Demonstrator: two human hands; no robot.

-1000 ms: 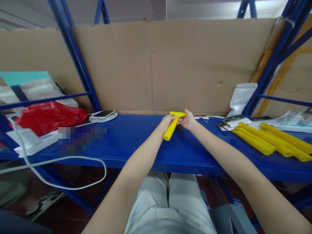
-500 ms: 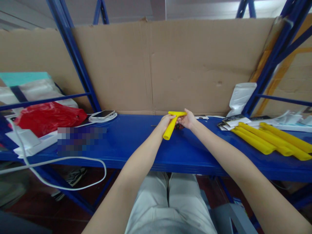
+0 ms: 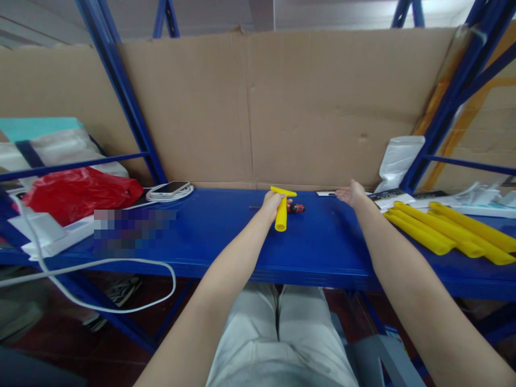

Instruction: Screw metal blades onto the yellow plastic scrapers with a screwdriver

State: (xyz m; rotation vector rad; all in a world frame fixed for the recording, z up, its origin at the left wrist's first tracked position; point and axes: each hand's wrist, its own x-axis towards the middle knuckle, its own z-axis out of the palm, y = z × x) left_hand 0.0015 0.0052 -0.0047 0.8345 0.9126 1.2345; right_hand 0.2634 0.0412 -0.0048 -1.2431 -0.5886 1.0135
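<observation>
One bare left hand (image 3: 273,204) of ours pinches a yellow T-shaped plastic piece (image 3: 281,216) above the blue metal tabletop (image 3: 209,223), while a red-and-black-handled screwdriver (image 3: 298,208) shows just right of it, and we hold our bare right hand (image 3: 351,194) outspread near several long yellow pieces (image 3: 453,230).

Pale glare brightens the ceiling (image 3: 441,12) at upper right. Below the front edge of the surface (image 3: 213,231), the floor (image 3: 115,357) is dim. Pixelation masks part of its left end; fine detail looks soft, and the outer posts (image 3: 127,102) slant outward.
</observation>
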